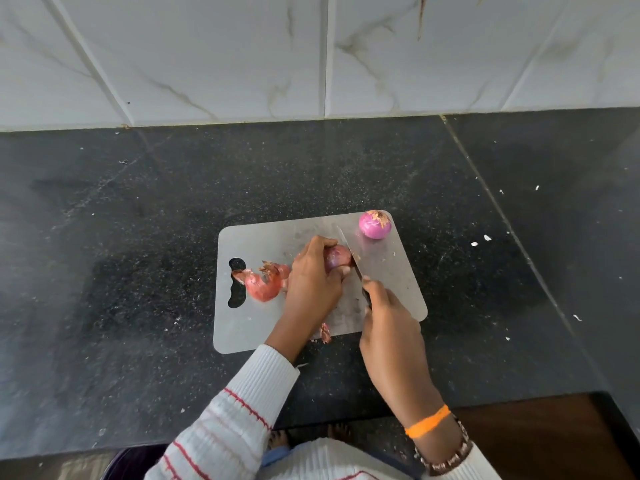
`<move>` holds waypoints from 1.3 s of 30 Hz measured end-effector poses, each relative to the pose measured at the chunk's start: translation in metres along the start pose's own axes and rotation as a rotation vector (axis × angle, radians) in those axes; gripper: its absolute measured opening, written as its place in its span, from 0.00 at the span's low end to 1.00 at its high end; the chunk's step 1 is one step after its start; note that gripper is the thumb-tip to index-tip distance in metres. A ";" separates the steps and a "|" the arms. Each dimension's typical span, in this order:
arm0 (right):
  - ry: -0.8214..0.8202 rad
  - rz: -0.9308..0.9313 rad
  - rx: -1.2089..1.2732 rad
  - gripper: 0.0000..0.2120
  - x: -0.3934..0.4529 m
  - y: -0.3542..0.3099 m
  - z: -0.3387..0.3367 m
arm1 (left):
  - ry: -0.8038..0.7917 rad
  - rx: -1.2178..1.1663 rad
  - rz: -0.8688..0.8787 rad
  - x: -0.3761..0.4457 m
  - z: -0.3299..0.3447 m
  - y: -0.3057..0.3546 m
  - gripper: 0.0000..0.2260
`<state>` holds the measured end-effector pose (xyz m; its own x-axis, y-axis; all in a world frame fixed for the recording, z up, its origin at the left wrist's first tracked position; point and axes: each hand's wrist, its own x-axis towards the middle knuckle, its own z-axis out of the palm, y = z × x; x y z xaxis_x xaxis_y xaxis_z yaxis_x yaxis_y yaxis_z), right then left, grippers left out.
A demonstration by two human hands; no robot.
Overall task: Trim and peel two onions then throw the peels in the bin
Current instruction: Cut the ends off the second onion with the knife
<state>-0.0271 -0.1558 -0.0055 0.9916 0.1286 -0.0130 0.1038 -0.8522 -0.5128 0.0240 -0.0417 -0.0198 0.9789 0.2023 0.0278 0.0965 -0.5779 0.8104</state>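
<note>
On a steel cutting board, the left hand curled its fingers round a red onion to steady it while the right hand gripped a knife trimming its end, with the peeled onion at one o'clock and peels at nine.

Your small round purple-red onion lies on its side mid-board, partly skinned. A peeled glossy pink onion sits at the far-right corner; papery reddish peels lie left.
</note>
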 end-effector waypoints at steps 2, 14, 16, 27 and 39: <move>0.016 -0.014 -0.004 0.24 0.004 0.003 0.005 | 0.006 0.004 0.012 0.000 0.000 0.000 0.15; 0.163 0.015 0.297 0.16 0.013 0.027 0.011 | -0.048 -0.091 -0.060 -0.003 -0.014 -0.005 0.16; 0.161 0.018 0.346 0.16 0.013 0.026 0.011 | -0.061 -0.100 -0.064 -0.004 -0.015 -0.005 0.16; 0.071 0.180 0.582 0.10 0.022 0.018 0.015 | -0.296 -0.200 -0.111 -0.006 -0.027 -0.009 0.10; 0.187 -0.023 0.363 0.19 0.003 0.015 -0.001 | -0.025 0.109 0.047 -0.013 -0.015 -0.019 0.25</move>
<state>-0.0226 -0.1685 -0.0126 0.9897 0.0225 0.1416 0.1256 -0.6118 -0.7810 0.0071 -0.0211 -0.0263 0.9868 0.1543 0.0487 0.0681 -0.6692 0.7399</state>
